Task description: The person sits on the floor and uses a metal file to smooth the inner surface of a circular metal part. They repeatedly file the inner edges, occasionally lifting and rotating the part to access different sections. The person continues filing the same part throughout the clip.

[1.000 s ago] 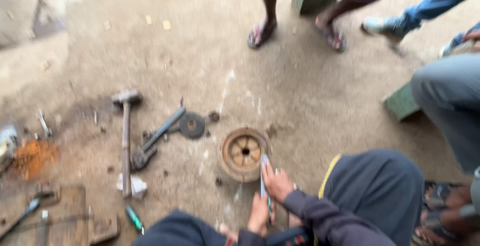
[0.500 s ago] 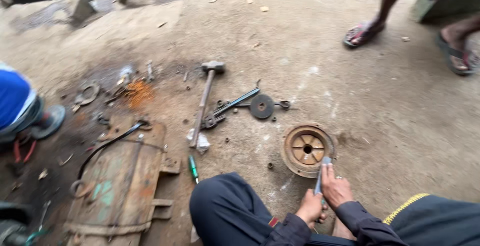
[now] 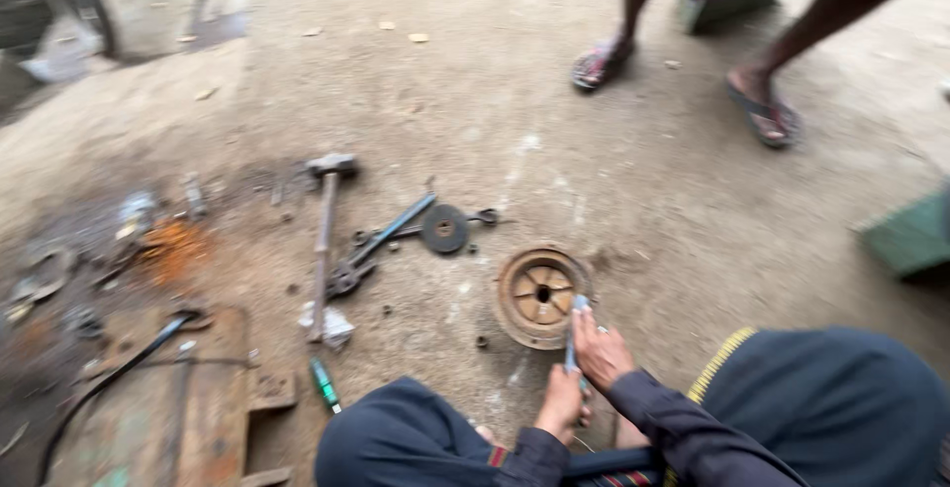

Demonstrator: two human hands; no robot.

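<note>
A slim grey tool (image 3: 572,334) is grasped by both hands, the right hand (image 3: 600,348) near its tip and the left hand (image 3: 561,403) lower down. Its tip is held at the rim of a rusty round hub (image 3: 539,294) lying on the ground. Further left lie a hammer (image 3: 325,240), a dark disc (image 3: 444,229) and a green-handled screwdriver (image 3: 324,384).

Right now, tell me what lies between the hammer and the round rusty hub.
In the head view, between the hammer and the hub lie pliers and a dark disc on the dirt ground.
</note>
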